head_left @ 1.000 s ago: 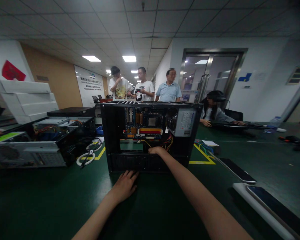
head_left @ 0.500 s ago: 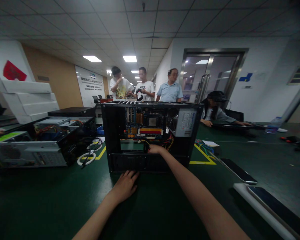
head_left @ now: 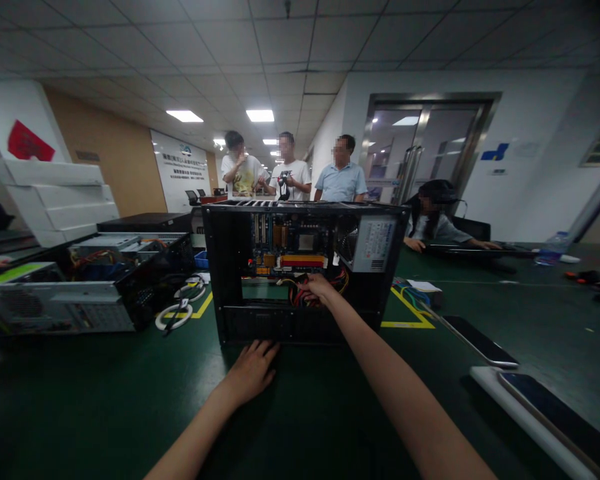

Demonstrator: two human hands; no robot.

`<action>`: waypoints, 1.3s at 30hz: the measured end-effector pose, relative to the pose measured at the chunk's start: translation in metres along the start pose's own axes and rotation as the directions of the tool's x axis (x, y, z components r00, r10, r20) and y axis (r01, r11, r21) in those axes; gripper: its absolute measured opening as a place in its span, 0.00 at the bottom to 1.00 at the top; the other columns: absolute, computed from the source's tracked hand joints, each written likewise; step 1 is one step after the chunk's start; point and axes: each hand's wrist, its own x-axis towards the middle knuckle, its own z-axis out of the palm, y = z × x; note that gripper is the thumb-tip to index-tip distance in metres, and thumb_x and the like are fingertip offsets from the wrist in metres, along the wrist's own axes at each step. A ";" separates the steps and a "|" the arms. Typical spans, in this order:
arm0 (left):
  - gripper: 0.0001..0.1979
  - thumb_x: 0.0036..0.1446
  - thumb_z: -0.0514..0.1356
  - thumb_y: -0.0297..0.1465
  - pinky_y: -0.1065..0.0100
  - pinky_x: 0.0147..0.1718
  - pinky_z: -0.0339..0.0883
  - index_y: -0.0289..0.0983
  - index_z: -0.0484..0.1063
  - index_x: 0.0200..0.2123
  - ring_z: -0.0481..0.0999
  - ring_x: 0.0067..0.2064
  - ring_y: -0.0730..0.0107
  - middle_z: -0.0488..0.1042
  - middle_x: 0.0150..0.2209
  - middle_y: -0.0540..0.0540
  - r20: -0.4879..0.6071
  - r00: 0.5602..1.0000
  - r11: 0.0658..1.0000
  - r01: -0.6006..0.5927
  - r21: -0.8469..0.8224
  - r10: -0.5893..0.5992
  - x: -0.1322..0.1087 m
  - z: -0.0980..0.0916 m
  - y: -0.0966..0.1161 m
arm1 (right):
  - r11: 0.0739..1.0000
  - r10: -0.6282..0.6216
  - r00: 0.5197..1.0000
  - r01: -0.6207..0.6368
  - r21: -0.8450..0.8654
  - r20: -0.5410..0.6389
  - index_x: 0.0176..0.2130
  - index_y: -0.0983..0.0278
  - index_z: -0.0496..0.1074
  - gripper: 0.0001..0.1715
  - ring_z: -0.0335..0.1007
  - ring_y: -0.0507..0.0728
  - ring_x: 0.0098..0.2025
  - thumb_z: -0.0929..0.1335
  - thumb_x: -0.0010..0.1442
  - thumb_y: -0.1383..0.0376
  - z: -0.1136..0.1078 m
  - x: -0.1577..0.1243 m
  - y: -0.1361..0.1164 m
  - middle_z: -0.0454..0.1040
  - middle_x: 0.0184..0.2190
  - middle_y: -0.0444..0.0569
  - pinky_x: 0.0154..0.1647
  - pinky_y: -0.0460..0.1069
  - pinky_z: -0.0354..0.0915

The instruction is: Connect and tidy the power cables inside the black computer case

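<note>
An open black computer case (head_left: 260, 325) stands on the green table, its motherboard (head_left: 285, 241) and silver power supply (head_left: 376, 245) showing. My right hand (head_left: 317, 289) reaches into the lower middle of the case, its fingers closed around a bundle of red and black cables (head_left: 297, 293). A thin yellow wire with a pale connector (head_left: 281, 282) lies just left of that bundle. My left hand (head_left: 254, 367) rests on the table with its fingers spread, the fingertips at the bottom front edge of the case.
Left stands another opened case (head_left: 90, 307), with looped white cable (head_left: 174, 317) beside it. Right are coloured wires (head_left: 413, 297), a dark phone (head_left: 480, 340) and a white slab with another dark device (head_left: 555, 413). A person (head_left: 433, 223) sits behind; three others stand beyond the table.
My right hand has lifted slightly inside the case, and the red and black cables have come up with it into view. My left hand stays in place.
</note>
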 end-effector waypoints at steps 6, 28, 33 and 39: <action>0.27 0.52 0.50 0.32 0.58 0.51 0.51 0.42 0.50 0.56 0.54 0.55 0.59 0.56 0.55 0.45 -0.006 1.000 1.000 -0.018 -0.007 0.018 0.000 -0.001 0.000 | 0.932 0.197 0.978 -0.167 0.322 -0.061 0.34 0.64 0.58 0.02 0.64 0.44 0.22 0.61 0.57 0.69 -0.008 0.005 -0.003 0.67 0.27 0.43 0.28 0.43 0.67; 0.26 0.52 0.50 0.31 0.57 0.50 0.51 0.41 0.51 0.56 0.55 0.54 0.58 0.56 0.55 0.45 0.010 1.000 1.000 -0.002 -0.007 0.002 0.000 -0.006 0.004 | 0.792 0.349 0.914 -0.406 0.455 0.207 0.30 0.67 0.58 0.05 0.68 0.49 0.30 0.58 0.58 0.73 -0.017 0.018 0.003 0.65 0.28 0.47 0.33 0.48 0.67; 0.26 0.52 0.50 0.31 0.57 0.50 0.52 0.41 0.51 0.56 0.54 0.54 0.58 0.57 0.55 0.44 0.000 1.000 1.000 -0.004 -0.004 0.004 0.000 -0.003 0.003 | 0.790 0.358 0.912 -0.411 0.455 0.202 0.29 0.67 0.58 0.06 0.67 0.49 0.28 0.58 0.59 0.71 -0.016 0.018 0.001 0.64 0.26 0.46 0.28 0.46 0.67; 0.26 0.52 0.50 0.32 0.57 0.50 0.52 0.41 0.51 0.56 0.55 0.54 0.58 0.57 0.54 0.44 0.008 1.000 1.000 -0.003 0.010 0.002 0.000 -0.004 0.003 | 0.786 0.322 0.927 -0.376 0.490 0.195 0.28 0.67 0.57 0.06 0.66 0.48 0.27 0.58 0.58 0.73 -0.015 0.018 0.000 0.63 0.25 0.45 0.30 0.46 0.67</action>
